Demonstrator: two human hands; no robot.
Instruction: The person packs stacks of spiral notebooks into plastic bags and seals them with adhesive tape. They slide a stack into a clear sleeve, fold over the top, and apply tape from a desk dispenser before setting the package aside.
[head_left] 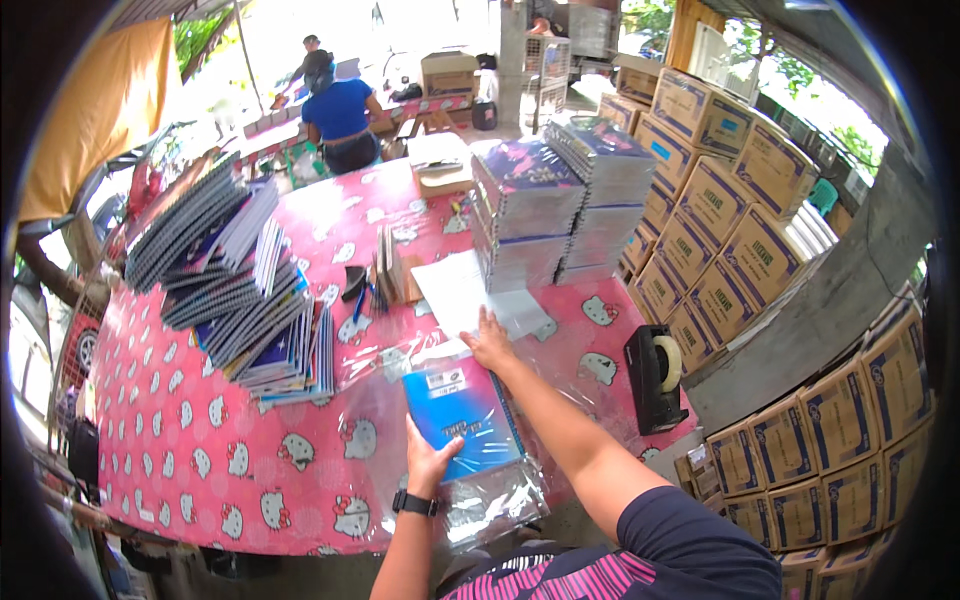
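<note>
Nearest the camera, the left hand (428,462), a black watch on its wrist, lies flat with fingers spread on the lower edge of a blue spiral-bound notebook (462,410); it presses down and grips nothing. That notebook lies on the near edge of a table under a pink cartoon-cat cloth (190,440), on crinkled clear plastic wrap (490,505) that spreads past it toward the table's edge.

Far left on the table, a slumped heap of spiral notebooks (225,275) leans over in fanned rows, well apart from both hands. Toward the middle, a few thin brown booklets (392,268) stand on edge beside a small dark object too small to identify.

Just beyond the blue notebook, the right hand (488,342) rests palm down with fingers loosely open on a white sheet of paper (455,290), holding nothing. Behind the sheet stand two tall stacks of plastic-wrapped notebooks (560,200).

To the right, near the table's corner, sits a black tape dispenser with a pale roll (655,375). Stacked brown cardboard boxes (730,220) fill the right side. At the back left, a person in a blue top (338,120) sits at another table.
</note>
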